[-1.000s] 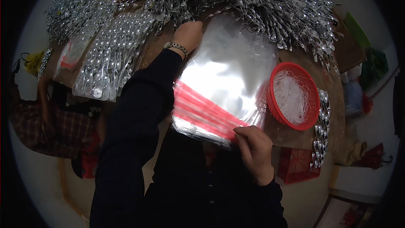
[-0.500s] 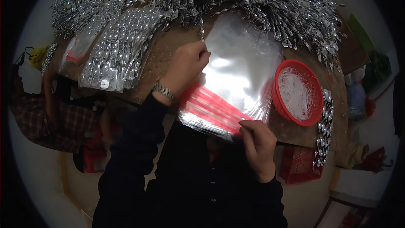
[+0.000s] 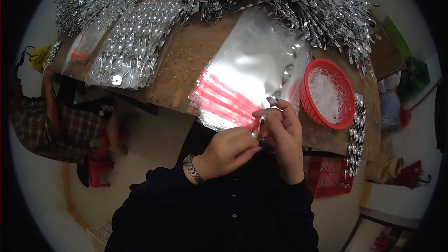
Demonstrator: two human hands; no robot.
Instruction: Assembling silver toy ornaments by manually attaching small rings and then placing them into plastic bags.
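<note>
My left hand (image 3: 228, 153), with a metal-band watch at its wrist, is closed in a pinch by the near edge of the bags. Beside it my right hand (image 3: 285, 135) is closed on a twisted silver strand (image 3: 287, 71). The strand runs up from its fingers along the right part of the bag stack. My fingers hide what is in the left pinch. Under and beyond the hands lies a stack of clear plastic bags (image 3: 247, 63) with red bands near the closer end.
Twisted silver strands (image 3: 322, 4) heap along the far side of the brown table (image 3: 191, 46). Filled bags (image 3: 135, 46) lie left. A red basket of white threads (image 3: 326, 95) stands right, near a hanging silver bunch (image 3: 357, 135). Below is a red crate (image 3: 331, 177). Another person (image 3: 56, 126) sits left.
My left hand has come from the far strands down and right to meet my right hand. My right hand has risen slightly. A silver strand now lies over the bags' right side.
</note>
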